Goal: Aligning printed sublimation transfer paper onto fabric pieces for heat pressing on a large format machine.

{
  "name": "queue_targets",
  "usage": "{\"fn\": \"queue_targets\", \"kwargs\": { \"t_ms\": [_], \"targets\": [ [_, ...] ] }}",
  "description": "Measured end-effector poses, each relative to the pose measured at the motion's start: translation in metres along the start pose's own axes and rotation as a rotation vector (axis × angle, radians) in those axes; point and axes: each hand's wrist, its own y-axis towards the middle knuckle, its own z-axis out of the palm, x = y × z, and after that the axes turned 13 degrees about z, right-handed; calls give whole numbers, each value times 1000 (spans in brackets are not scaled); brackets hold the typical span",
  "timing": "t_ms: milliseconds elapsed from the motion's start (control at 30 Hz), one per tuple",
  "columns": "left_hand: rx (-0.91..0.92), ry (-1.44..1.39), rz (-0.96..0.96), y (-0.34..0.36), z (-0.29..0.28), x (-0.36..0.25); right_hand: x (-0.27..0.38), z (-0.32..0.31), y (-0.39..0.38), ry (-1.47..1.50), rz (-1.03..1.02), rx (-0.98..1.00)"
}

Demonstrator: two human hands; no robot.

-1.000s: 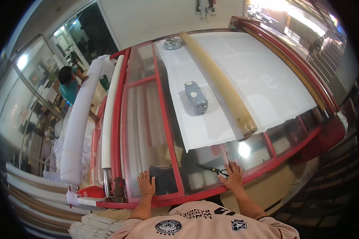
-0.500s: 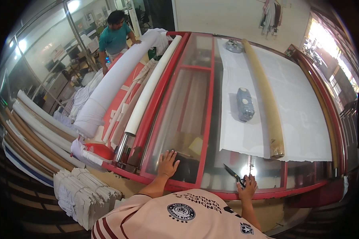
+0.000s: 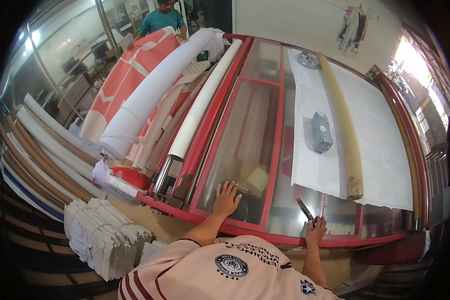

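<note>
My left hand (image 3: 227, 198) lies palm down on the red-framed glass table top (image 3: 237, 150), fingers spread, holding nothing. My right hand (image 3: 316, 232) is by the front edge, fingers curled at the handles of dark scissors (image 3: 306, 210). The blades point away and slightly left, resting close over the glass; part of the handles is hidden by my fingers. Beyond the scissors a white sheet (image 3: 310, 170) covers the right part of the table. On it lie a long tan roll (image 3: 342, 125) and a grey wrapped bundle (image 3: 321, 132).
A white roller (image 3: 205, 100) and a thick white fabric roll (image 3: 150, 95) run along the left. Behind them a person (image 3: 162, 20) in a teal shirt holds up red-and-white patterned fabric (image 3: 130, 70). Cardboard tubes (image 3: 55, 165) and stacked folded white cloth (image 3: 105, 235) stand at near left.
The person opposite has lifted the red-and-white fabric up behind the white roll. The scissors have turned to point more steeply away in my right hand. My view has shifted slightly.
</note>
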Motion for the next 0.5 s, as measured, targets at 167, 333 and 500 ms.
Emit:
{"fn": "queue_targets", "kwargs": {
  "t_ms": [167, 333, 500],
  "targets": [
    [6, -7, -6, -2, 0, 1, -4, 2, 0, 27, 7, 19],
    [11, -17, -11, -1, 0, 1, -1, 0, -2, 14, 9, 9],
    [4, -3, 1, -2, 0, 2, 0, 1, -2, -2, 4, -6]
  ]
}}
